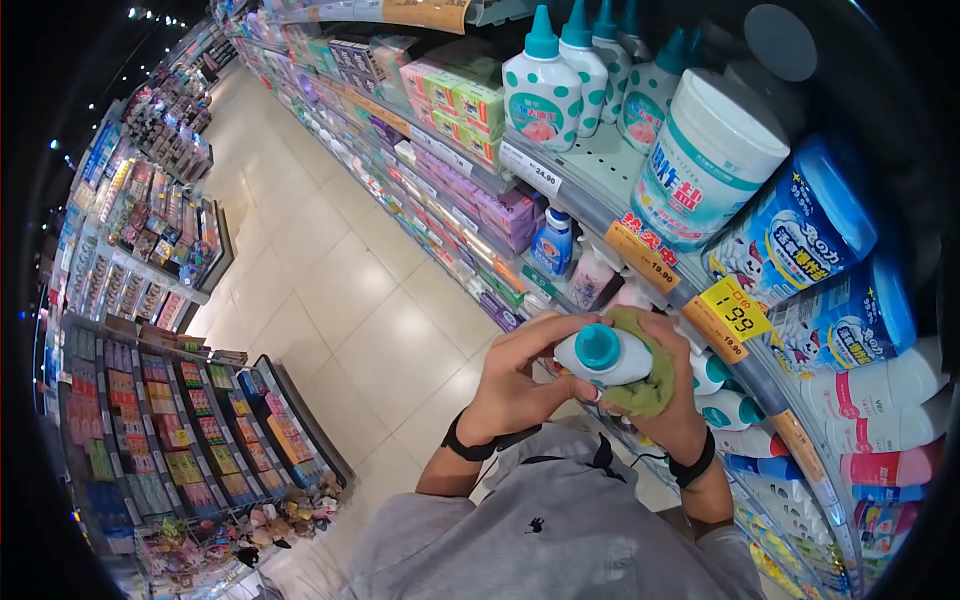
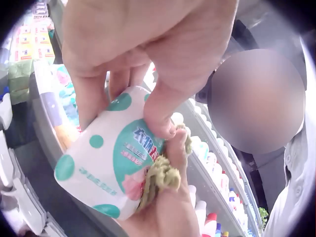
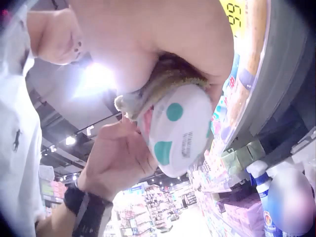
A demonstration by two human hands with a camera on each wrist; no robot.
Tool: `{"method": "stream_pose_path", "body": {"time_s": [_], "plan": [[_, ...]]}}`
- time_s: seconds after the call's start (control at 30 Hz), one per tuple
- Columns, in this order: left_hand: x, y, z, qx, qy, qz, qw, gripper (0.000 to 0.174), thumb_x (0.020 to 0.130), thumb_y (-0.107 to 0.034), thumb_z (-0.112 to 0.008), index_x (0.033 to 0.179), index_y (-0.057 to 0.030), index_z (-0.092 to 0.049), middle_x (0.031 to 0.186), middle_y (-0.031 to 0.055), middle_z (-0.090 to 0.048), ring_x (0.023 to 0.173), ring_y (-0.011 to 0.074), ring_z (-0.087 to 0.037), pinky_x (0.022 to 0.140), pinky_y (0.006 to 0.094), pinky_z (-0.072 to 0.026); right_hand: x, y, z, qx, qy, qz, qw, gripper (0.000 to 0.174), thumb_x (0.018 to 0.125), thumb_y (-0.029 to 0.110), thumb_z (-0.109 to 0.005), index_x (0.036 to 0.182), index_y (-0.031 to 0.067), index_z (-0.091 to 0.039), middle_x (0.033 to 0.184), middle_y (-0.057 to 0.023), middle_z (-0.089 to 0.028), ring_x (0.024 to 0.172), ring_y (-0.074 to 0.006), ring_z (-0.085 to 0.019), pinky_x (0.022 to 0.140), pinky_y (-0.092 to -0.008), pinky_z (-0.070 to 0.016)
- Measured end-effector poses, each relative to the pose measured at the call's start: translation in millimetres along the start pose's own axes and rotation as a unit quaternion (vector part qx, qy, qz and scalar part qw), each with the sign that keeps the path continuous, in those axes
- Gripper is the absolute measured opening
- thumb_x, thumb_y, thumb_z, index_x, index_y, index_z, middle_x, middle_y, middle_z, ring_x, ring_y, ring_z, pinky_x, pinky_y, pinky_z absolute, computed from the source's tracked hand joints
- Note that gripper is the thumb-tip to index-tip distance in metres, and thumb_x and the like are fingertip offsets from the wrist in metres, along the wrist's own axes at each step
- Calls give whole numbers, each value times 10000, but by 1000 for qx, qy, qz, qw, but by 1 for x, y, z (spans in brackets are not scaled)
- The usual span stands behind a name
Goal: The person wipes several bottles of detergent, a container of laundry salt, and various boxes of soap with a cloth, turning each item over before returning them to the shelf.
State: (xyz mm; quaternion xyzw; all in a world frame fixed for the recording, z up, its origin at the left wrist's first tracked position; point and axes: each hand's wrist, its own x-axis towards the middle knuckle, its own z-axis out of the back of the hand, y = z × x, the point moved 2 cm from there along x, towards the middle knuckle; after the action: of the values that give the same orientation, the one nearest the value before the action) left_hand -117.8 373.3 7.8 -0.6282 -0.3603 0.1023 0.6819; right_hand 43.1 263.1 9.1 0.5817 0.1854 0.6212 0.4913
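A white bottle with teal dots and a teal cap [image 1: 599, 347] is held between both hands in front of the chest. My left hand [image 1: 525, 375] grips its side, with the thumb bent across the label in the left wrist view. From the other side my right hand [image 1: 683, 400] holds a green cloth [image 1: 656, 392] against the bottle [image 2: 106, 165]. The cloth [image 3: 165, 83] is bunched between the right palm and the bottle's side. In the right wrist view the bottle's dotted underside shows, and the left fingers touch it from below.
Shelves on the right carry similar dotted bottles [image 1: 542, 90], a large white tub [image 1: 712, 160] and blue packs [image 1: 795, 235]. Price tags [image 1: 735, 308] line the shelf edge close to the hands. A tiled aisle [image 1: 350, 300] runs on the left, past display racks [image 1: 180, 420].
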Motion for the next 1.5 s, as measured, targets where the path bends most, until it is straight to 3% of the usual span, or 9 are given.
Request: {"method": "stream_pose_path", "body": {"time_s": [0.13,0.23,0.4,0.63,0.9,1.1,1.23,1.33,1.5], "plan": [[-3,0,7,-121,-48,30,991,667,655,24,-870,1253,61,-576,1257,180,-633,1189,266,-604,1016,384,-484,-14,-22,-1,18,44,-44,998,902,686,194,-904,1374,73,-334,1365,-233,-472,1261,-343,-513,1041,-434,-435],[1,-3,4,-64,-21,11,998,606,723,4,-842,1274,-34,-593,1160,57,-662,956,126,-622,733,237,-494,-1,-8,-5,11,15,-32,999,879,670,144,-907,1362,73,-369,1358,-245,-490,1255,-357,-528,1029,-423,-451],[1,3,-1,-7,-11,-46,999,611,702,4,-847,1256,-1,-590,1209,115,-655,972,166,-630,739,267,-510,4,3,-3,-86,-27,50,995,798,739,234,-868,1345,68,-376,1363,-270,-478,1266,-360,-517,1044,-439,-436],[1,2,-4,-64,18,-51,996,658,682,62,-831,1284,14,-569,1254,163,-634,1055,230,-638,851,313,-530,-20,-13,-7,241,-33,-94,965,638,931,520,-608,1315,51,-407,1355,-225,-501,1263,-322,-510,1065,-433,-405],[-1,7,-21,-97,2,-29,995,712,682,25,-846,1313,46,-517,1263,200,-622,1159,279,-610,983,400,-502,-45,-27,-1,548,-123,-363,743,513,1037,425,-441,1369,34,-439,1363,-157,-535,1247,-239,-543,1073,-383,-417],[2,12,-39,-109,7,5,994,675,695,72,-826,1298,69,-522,1234,156,-634,1128,227,-619,980,359,-492,-60,-40,5,710,-19,-278,647,513,1033,463,-426,1358,71,-482,1356,-136,-553,1192,-270,-588,961,-479,-507],[-10,18,-44,-128,-28,7,991,671,720,67,-825,1315,73,-513,1208,139,-646,1099,205,-629,977,333,-484,-78,-32,1,634,-86,-328,695,615,1002,546,-436,1384,64,-442,1364,-127,-538,1202,-261,-575,952,-469,-507],[-14,14,-42,-122,-67,19,990,702,749,-6,-837,1345,81,-476,1224,151,-635,1112,208,-623,970,326,-486,-86,-27,4,431,-113,-252,859,710,981,592,-447,1414,33,-388,1399,-140,-491,1274,-242,-507,1041,-422,-436],[-20,10,-40,-106,-45,21,993,723,741,-58,-861,1342,64,-477,1227,142,-631,1130,210,-614,976,331,-482,-70,-4,8,218,-84,-94,968,729,847,159,-770,1431,17,-357,1425,-158,-454,1321,-220,-445,1095,-368,-360]]}}
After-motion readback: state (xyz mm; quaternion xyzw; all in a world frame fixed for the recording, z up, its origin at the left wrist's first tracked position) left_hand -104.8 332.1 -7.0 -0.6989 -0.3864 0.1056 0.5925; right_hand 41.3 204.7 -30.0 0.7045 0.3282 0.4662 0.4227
